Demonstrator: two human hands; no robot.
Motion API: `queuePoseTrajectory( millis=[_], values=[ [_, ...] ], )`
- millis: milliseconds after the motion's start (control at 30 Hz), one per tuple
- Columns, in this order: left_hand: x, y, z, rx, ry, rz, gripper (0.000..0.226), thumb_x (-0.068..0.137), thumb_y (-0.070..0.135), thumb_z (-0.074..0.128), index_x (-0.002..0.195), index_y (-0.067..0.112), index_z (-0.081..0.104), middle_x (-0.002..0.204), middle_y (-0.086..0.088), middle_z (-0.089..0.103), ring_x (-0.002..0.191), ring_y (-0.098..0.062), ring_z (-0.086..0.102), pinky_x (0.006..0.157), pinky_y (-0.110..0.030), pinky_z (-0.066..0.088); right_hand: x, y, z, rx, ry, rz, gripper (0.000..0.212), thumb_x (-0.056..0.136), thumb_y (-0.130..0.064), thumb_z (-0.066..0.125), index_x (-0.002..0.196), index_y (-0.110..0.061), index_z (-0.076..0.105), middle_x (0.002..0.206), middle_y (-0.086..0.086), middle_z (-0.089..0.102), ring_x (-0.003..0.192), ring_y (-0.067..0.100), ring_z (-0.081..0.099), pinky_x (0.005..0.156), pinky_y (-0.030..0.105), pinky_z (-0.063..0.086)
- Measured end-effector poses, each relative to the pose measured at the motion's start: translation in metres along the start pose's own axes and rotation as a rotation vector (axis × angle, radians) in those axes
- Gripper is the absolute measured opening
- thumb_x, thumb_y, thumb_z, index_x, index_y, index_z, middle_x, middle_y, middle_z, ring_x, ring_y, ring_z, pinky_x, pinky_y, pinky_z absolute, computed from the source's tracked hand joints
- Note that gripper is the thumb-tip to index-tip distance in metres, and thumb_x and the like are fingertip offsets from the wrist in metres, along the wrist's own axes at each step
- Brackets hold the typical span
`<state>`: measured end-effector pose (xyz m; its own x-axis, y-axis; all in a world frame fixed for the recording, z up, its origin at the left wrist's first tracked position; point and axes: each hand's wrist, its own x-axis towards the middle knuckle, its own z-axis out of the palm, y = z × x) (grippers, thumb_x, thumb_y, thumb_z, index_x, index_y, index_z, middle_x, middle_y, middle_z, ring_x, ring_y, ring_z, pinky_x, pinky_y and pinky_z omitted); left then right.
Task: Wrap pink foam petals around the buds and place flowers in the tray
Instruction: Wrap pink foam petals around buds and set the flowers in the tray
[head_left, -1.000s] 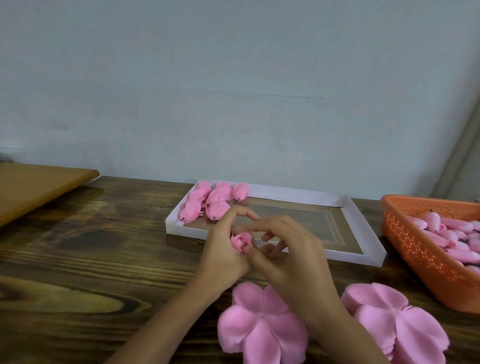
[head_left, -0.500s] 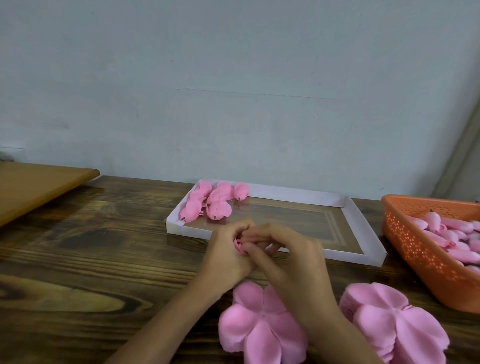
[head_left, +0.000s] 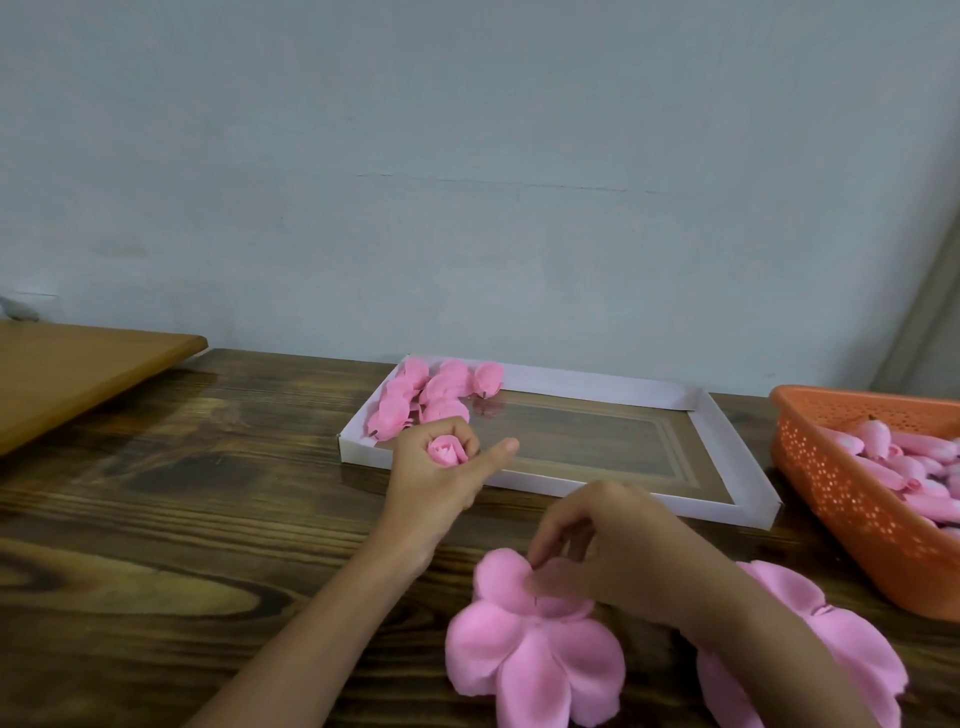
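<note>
Your left hand (head_left: 431, 478) grips bud (head_left: 445, 451), tip up, forefinger straight, just before tray (head_left: 727, 447) rim. Your right hand (head_left: 623, 551), fingers curled down, touches petal stack (head_left: 535, 660) on surface; pinch unclear. Bud lies up-left of right hand.

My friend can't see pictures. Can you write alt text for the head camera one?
A person's left hand holds a pink flower beside a white tray with finished flowers; the right hand touches a pile of pink petals on the wooden table.

Pale blue-grey wall (head_left: 467, 156) behind dark wooden table (head_left: 156, 519).
</note>
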<state>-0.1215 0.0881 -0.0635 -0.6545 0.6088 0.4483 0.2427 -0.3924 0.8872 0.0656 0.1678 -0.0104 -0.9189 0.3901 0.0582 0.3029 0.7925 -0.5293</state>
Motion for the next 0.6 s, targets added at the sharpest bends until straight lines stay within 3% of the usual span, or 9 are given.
queuePoseTrajectory(
  millis=[133, 300, 400, 600],
  values=[
    [0.0, 0.0, 0.001, 0.01, 0.001, -0.013, 0.047, 0.085, 0.006, 0.086, 0.057, 0.014, 0.048, 0.046, -0.008, 0.039, 0.04, -0.016, 0.034, 0.044, -0.02, 0.032, -0.001, -0.001, -0.001, 0.028, 0.012, -0.012, 0.007, 0.078, -0.031, 0.085, 0.08, -0.036, 0.079, 0.083, -0.023, 0.073, 0.081, 0.005, 0.067, 0.072, 0.022, 0.056],
    [-0.002, 0.002, 0.002, 0.053, -0.031, 0.007, 0.046, 0.083, 0.008, 0.087, 0.058, 0.011, 0.049, 0.047, -0.004, 0.042, 0.044, -0.016, 0.036, 0.049, -0.024, 0.035, 0.0, -0.008, 0.004, 0.051, 0.064, -0.014, 0.013, 0.075, -0.038, 0.089, 0.075, -0.03, 0.078, 0.075, -0.02, 0.072, 0.072, 0.002, 0.063, 0.062, 0.015, 0.048],
    [-0.003, 0.003, 0.002, 0.081, -0.04, 0.024, 0.045, 0.083, 0.008, 0.088, 0.058, 0.008, 0.05, 0.048, -0.004, 0.043, 0.047, -0.017, 0.038, 0.053, -0.029, 0.038, 0.001, -0.011, 0.008, 0.079, 0.1, -0.001, 0.012, 0.076, -0.031, 0.09, 0.075, -0.027, 0.079, 0.072, -0.017, 0.073, 0.063, -0.001, 0.062, 0.058, 0.013, 0.045],
    [-0.001, 0.002, 0.002, 0.084, -0.028, 0.036, 0.045, 0.082, 0.005, 0.087, 0.058, 0.003, 0.048, 0.045, -0.001, 0.043, 0.044, -0.016, 0.037, 0.049, -0.026, 0.038, 0.0, -0.01, 0.005, 0.32, 0.021, 0.017, 0.01, 0.086, -0.015, 0.083, 0.084, -0.021, 0.074, 0.076, -0.002, 0.077, 0.065, 0.01, 0.071, 0.06, 0.02, 0.054]
  ],
)
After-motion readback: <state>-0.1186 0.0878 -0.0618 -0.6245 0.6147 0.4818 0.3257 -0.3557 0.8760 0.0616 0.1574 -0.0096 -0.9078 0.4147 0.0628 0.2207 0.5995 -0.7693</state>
